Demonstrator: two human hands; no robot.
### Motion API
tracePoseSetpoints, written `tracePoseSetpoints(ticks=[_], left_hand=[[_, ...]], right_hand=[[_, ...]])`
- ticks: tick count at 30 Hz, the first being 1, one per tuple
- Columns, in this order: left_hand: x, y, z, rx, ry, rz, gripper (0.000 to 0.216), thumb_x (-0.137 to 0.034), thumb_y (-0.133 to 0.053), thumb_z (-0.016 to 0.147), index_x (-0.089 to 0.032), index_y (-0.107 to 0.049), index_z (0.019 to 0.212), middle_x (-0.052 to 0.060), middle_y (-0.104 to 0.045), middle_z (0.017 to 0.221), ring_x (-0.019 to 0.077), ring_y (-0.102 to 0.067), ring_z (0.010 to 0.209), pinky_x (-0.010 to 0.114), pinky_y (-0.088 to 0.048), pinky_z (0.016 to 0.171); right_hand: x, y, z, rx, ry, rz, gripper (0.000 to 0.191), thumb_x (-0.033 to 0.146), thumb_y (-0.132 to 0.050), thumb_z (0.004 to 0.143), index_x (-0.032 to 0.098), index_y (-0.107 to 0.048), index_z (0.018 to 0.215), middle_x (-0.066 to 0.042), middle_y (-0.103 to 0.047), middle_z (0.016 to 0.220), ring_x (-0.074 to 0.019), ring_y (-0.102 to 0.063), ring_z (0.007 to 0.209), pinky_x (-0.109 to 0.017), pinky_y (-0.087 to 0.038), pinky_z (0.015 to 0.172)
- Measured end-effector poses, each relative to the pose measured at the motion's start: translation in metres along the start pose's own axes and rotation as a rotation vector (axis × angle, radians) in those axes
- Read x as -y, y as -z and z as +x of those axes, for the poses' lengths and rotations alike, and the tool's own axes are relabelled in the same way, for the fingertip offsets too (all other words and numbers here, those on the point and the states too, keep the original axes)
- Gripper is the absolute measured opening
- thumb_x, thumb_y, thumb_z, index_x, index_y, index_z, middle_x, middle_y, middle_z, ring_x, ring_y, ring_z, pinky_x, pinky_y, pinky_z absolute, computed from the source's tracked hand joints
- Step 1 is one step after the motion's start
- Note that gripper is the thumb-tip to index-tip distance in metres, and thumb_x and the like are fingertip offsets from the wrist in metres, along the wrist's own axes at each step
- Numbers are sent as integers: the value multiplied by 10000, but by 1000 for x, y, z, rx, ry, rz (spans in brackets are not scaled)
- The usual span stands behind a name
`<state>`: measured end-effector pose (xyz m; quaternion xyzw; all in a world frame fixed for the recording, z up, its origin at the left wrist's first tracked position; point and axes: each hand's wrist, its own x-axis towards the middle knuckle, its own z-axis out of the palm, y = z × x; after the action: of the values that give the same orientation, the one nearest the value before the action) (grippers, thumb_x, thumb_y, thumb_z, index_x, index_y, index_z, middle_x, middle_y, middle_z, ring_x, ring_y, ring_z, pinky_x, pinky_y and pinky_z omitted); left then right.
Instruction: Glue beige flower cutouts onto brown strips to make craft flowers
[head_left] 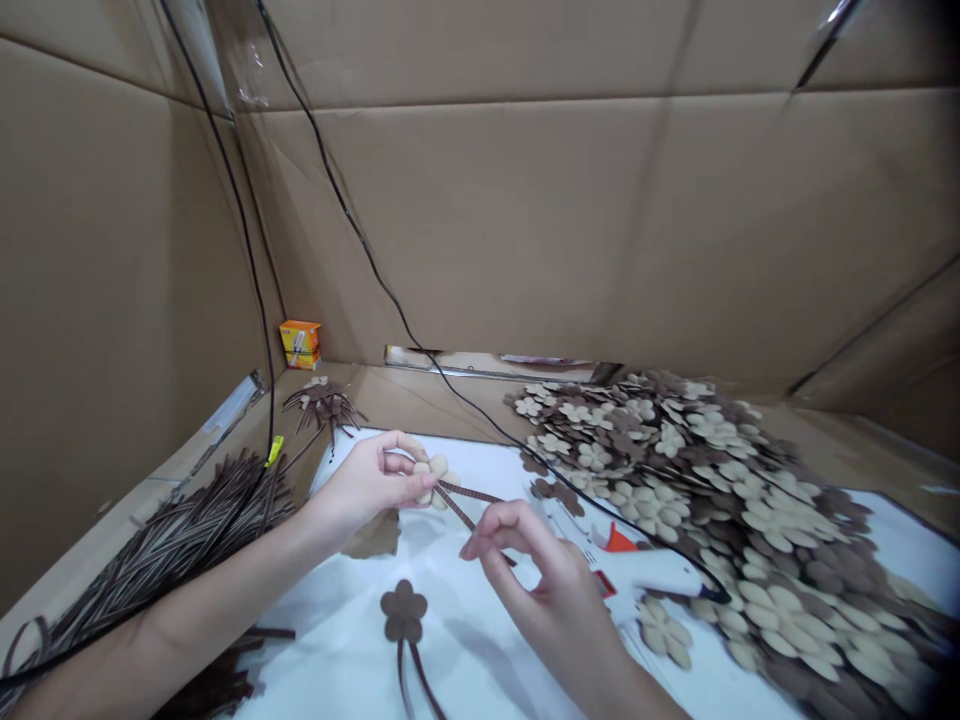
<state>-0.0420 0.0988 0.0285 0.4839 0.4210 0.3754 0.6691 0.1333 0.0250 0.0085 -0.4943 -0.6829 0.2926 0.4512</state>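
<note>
While my left hand (367, 482) pinches a tan flower cutout (433, 482) between thumb and fingers, two thin brown strips (466, 503) fan out from behind it toward the right. My fingers cover the spot where the strips meet the flower, so I can't make out how they join. My right hand (544, 572) sits just beside them, thumb and forefinger drawn together near one strip; from up here I can't tell whether they grip it or only come close.

Below my hands, on a white sheet (480, 650), lies a brown flower cutout (403, 612) with two strips trailing down and out of my view. To the left, a heap of long brown strips (165, 540) lies on the cardboard base (420, 395), its lower end hidden by my left forearm. Just past my right hand, partly blocked by it, lies a white and orange hot glue gun (645, 570), its black cord (405, 322) running up toward the back. Farther right spreads a large pile of tan and brown flower cutouts (712, 500), blurring toward the edge. Farthest off, a bunch of flowers on strips (322, 405) and a small orange box (300, 343) sit before the cardboard walls (525, 200).
</note>
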Motion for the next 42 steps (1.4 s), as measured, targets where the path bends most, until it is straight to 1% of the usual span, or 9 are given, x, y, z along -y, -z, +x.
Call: tracePoseSetpoints(ticks=[7,12,14,16,18,20,26,37,42], left_hand=[[-1,-2,0,-12,-6,28,398,-280,-808,530,-146,-528,779,6,-653,610,114,-614,556,252,-505,616],[-2,-1,0,-13,-37,65,362,-267,-789,563,-135,-534,784,1,-635,601,100,-604,550,233,-501,600],[-3,-2,-1,-17,-47,76,355,-258,-788,562,-134,-534,776,-6,-626,588,99,-603,545,217,-493,578],[-4,-3,-3,-11,-55,87,357,-253,-792,553,-137,-533,768,-10,-621,577,100,-602,537,201,-481,552],[-4,-5,-5,3,-64,93,366,-253,-798,543,-141,-531,767,-12,-620,575,102,-602,531,194,-472,539],[-3,-5,-5,25,-70,95,379,-264,-801,539,-148,-525,772,-8,-627,582,110,-609,536,201,-474,545],[2,-2,-3,57,-97,83,382,-283,-797,547,-150,-531,785,2,-638,610,121,-617,549,216,-473,558],[-7,-7,-9,87,58,9,367,-345,-786,551,-126,-597,778,42,-680,626,146,-641,563,246,-499,591],[-9,-9,-10,36,32,2,329,-370,-767,573,-119,-628,733,17,-652,598,98,-594,509,215,-495,556]], right_hand=[[-8,-2,0,22,75,-99,85,151,-429,823,235,-437,817,24,-657,688,-127,-638,639,-214,-440,604],[3,9,-4,-150,234,-533,103,235,-463,820,217,-522,902,56,-504,471,-117,-491,408,-243,-340,461],[7,18,-2,-243,274,-671,156,268,-471,818,203,-564,925,29,-493,498,-132,-496,457,-256,-350,495],[8,25,3,-272,267,-721,208,316,-491,811,205,-597,951,-49,-578,700,-184,-564,653,-279,-395,581],[6,28,8,-204,232,-692,208,354,-502,809,234,-625,925,-106,-570,967,-250,-548,894,-322,-423,679],[2,27,11,-84,179,-594,169,347,-490,827,251,-629,834,-98,-547,1045,-259,-515,973,-343,-429,727],[3,21,13,112,102,-308,180,255,-447,855,228,-553,711,-46,-612,806,-204,-542,803,-322,-424,706],[7,22,16,179,-141,-129,228,314,-476,830,211,-552,642,22,-556,627,-150,-511,621,-242,-369,564],[6,23,16,222,-181,-66,223,352,-484,825,222,-629,716,-4,-649,750,-190,-583,740,-272,-423,662]])
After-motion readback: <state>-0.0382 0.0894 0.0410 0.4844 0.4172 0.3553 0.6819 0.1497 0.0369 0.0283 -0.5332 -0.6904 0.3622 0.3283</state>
